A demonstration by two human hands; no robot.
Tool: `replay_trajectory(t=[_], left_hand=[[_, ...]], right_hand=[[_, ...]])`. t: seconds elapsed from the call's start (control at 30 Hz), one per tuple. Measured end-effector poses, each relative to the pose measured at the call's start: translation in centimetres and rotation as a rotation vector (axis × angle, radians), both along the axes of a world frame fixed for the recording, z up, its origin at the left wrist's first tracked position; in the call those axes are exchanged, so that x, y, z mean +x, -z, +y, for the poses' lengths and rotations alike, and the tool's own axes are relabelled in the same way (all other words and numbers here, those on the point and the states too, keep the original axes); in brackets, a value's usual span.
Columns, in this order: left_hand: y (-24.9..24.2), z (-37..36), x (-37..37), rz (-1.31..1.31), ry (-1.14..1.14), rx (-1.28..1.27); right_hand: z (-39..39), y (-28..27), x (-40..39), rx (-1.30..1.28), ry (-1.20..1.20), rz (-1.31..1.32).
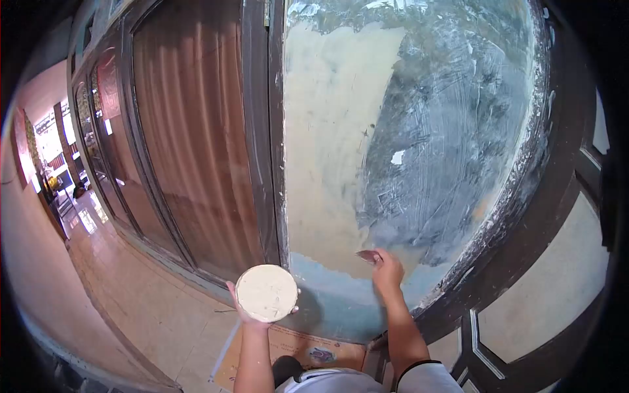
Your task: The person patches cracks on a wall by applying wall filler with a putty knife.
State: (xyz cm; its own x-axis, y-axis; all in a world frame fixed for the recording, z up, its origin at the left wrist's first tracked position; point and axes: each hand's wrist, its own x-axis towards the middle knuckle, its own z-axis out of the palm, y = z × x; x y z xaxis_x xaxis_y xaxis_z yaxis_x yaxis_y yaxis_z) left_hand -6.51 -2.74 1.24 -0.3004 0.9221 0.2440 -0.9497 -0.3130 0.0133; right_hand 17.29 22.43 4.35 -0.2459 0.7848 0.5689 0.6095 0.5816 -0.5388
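My left hand (253, 322) supports a round tub of cream-coloured putty (266, 293) from below, its fingers wrapped around the sides. The tub is in front of the lower left of the wall, and its top faces me. My right hand (389, 273) grips a putty knife (367, 255), with the blade pointing left, close to the wall. Around the blade, the wall shows a smooth cream coat (331, 144) on the left. To the right is a rough grey-blue area (436, 150) with streaks and scrape marks. Below the cream runs a pale blue-green strip (341, 295).
A dark wooden frame (259, 131) and curtained windows (190, 124) stand left of the wall. On the right is a dark panelled door (550, 288). Cardboard (295, 354) lies on the tiled floor (151, 308) below me. A passage leads off to the far left.
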Motion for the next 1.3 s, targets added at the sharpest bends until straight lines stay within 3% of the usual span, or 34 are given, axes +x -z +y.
replay_trajectory(t=[0.2, 0.23, 0.33, 0.4, 0.5, 0.6, 0.7, 0.77, 0.83, 0.87, 0.97, 1.07, 1.2, 1.3], left_hand=[[-2.3, -0.1, 0.2, 0.052, -0.004, 0.029], [-1.7, 0.0, -0.2, 0.182, -0.016, 0.039], [-0.9, 0.0, -0.1, 0.056, 0.021, 0.055], [-1.7, -0.4, 0.6, -0.167, 0.038, 0.062], [-1.3, -0.3, -0.2, -0.063, 0.008, 0.041], [-1.4, -0.7, -0.5, -0.033, 0.008, 0.064], [-2.3, -1.3, -0.4, -0.057, -0.006, 0.112], [-2.6, -1.6, -0.2, -0.218, 0.020, 0.152], [-1.7, -1.4, -0.6, -0.127, 0.003, 0.129], [-1.8, -1.3, -0.7, -0.137, -0.010, 0.084], [-2.8, -1.4, -0.7, -0.198, -0.008, 0.039], [-2.9, -1.5, -0.7, -0.189, -0.018, 0.057], [-2.7, -1.8, -0.8, -0.193, 0.010, 0.096], [-2.9, -1.7, -0.9, -0.156, -0.036, 0.065]], right_hand=[[-1.4, -7.4, -0.1, 0.162, -0.004, 0.108], [-1.5, -6.5, -0.2, 0.166, -0.002, 0.111], [-1.1, 0.6, -0.2, 0.046, -0.032, 0.030], [-1.1, 0.9, -0.8, 0.061, -0.003, -0.011], [-0.1, -3.7, -1.7, 0.028, 0.012, -0.021], [-1.5, -9.1, -1.7, 0.269, 0.016, 0.155], [-2.1, -5.9, -0.9, 0.209, -0.001, 0.067], [-1.9, -0.6, -0.9, 0.076, 0.019, 0.088], [-1.5, 1.3, -0.8, 0.033, 0.011, -0.086], [-0.9, 1.1, -0.8, 0.028, 0.027, -0.029], [0.3, -3.8, -0.6, 0.238, 0.066, 0.144], [-0.7, -8.6, 0.8, 0.209, 0.007, 0.165], [-1.2, -0.1, 1.0, 0.124, -0.012, -0.018], [0.1, 2.2, 0.6, 0.081, 0.006, -0.057]])
